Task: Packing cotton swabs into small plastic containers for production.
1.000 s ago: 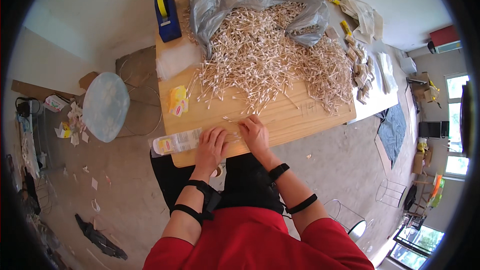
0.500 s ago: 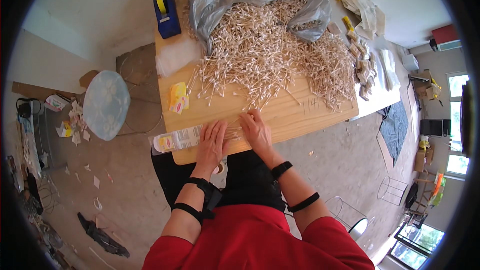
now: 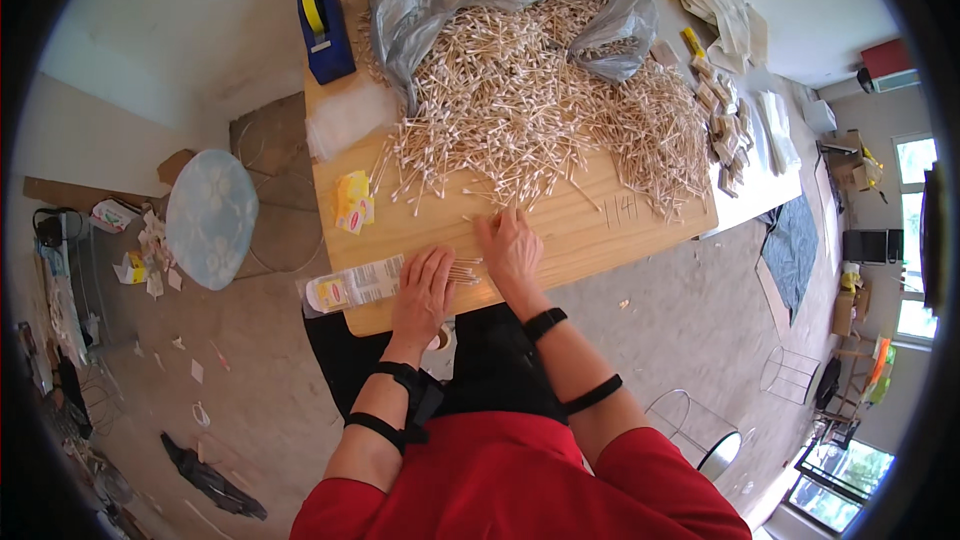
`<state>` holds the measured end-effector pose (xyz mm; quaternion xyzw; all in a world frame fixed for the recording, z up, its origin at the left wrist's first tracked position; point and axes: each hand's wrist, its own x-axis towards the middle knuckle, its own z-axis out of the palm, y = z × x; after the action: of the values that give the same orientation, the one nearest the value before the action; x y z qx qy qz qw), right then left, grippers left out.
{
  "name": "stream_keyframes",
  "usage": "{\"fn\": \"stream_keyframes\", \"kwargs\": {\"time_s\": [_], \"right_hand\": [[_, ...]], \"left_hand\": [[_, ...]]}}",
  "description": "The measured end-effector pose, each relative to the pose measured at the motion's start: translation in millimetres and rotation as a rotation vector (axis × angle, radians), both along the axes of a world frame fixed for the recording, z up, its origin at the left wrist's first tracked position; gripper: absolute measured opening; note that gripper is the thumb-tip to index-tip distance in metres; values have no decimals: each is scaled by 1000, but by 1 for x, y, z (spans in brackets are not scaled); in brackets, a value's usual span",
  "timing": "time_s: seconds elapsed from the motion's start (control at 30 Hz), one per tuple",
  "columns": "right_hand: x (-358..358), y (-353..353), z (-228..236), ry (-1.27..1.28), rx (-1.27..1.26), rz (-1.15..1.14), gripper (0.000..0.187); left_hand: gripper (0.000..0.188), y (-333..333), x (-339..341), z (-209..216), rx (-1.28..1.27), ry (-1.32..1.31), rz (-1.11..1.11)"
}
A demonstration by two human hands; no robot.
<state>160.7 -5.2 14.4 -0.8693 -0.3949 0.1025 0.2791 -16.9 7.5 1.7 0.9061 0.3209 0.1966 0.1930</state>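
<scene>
A clear plastic bag (image 3: 375, 281) with printed text and a yellow-and-white card (image 3: 330, 292) lies along the table's near edge. My left hand (image 3: 424, 285) rests over its right end, fingers closed round it. From beneath that hand, a bundle of cotton swabs (image 3: 463, 272) sticks out to the right. My right hand (image 3: 512, 250) is just above and right of the bundle, fingers bent in a pinch; a thin swab seems to show at the fingertips. Beyond it spreads a big heap of loose cotton swabs (image 3: 500, 100), spilling from a grey plastic sack (image 3: 400, 10).
Yellow cards (image 3: 353, 202) lie on the wooden table (image 3: 570, 230), left of the heap. Behind them are clear bags (image 3: 350, 120) and a blue tape dispenser (image 3: 326, 35). Small packs (image 3: 728, 130) sit at the right. A round stool (image 3: 212, 220) stands left.
My right hand has moved slightly away from the swab bundle toward the heap, uncovering the bundle's ends. My left hand stays on the bag.
</scene>
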Motion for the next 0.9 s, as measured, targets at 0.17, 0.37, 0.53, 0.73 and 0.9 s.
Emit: {"fn": "stream_keyframes", "kwargs": {"time_s": [0.17,0.37,0.53,0.73,0.9], "right_hand": [[1,-8,-13,-85,-80,-42,22],[9,-45,4,97,-20,142,13],[9,-47,3,75,123,316,11],[9,-54,2,101,162,348,7],[3,-45,-3,94,158,375,6]], "left_hand": [[55,-1,-1,-3,18,24,21],[50,-1,-1,-2,31,1,20],[49,0,-1,-2,22,14,15],[48,-1,-1,-2,11,7,10],[50,-1,-1,-1,5,29,13]]}}
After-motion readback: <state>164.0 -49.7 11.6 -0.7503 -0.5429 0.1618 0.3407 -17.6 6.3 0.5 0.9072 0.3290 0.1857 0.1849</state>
